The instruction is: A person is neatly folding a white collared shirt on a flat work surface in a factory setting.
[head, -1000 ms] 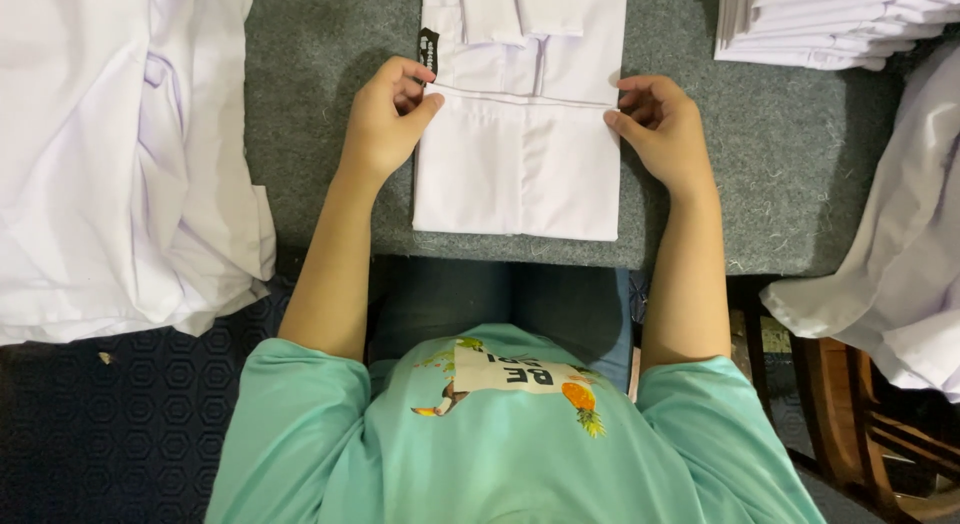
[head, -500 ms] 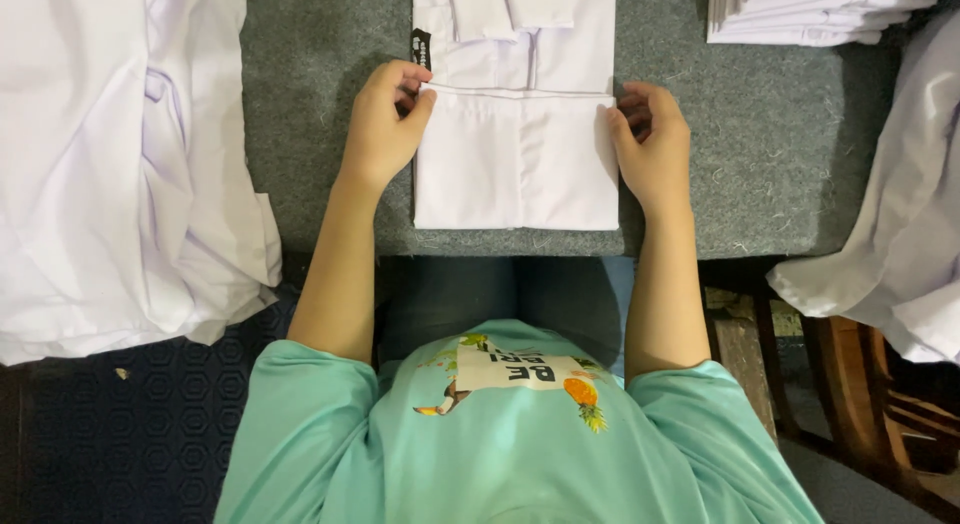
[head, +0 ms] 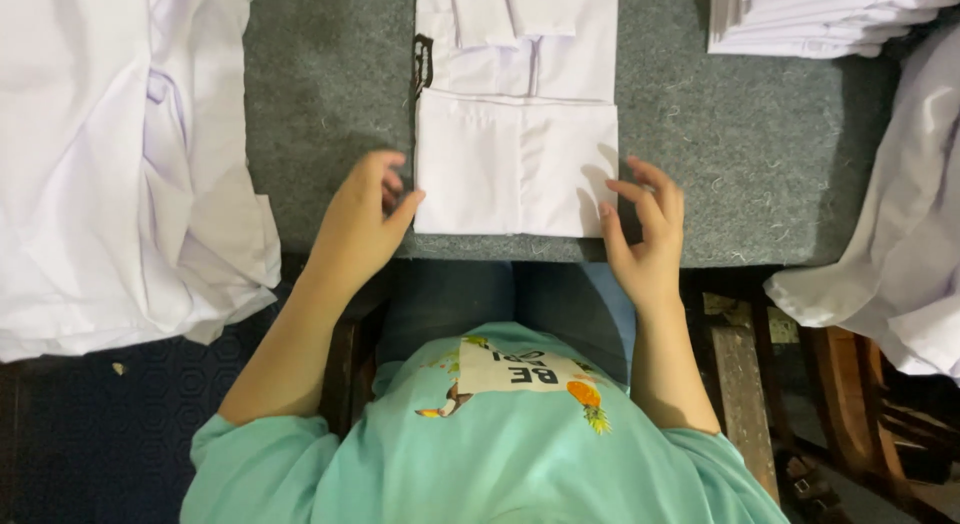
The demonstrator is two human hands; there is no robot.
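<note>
Fingers of left hand (head: 362,224) and right hand (head: 645,234) spread, gripping nothing, flanking one folded white shirt (head: 516,164).

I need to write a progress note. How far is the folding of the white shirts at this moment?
Done: a stack of folded shirts lies at the far right of the grey table. In hand: one white shirt lies folded with its bottom part turned up; the left hand and right hand sit at its lower corners, fingers open. Left: a loose pile of shirts on the left.
</note>
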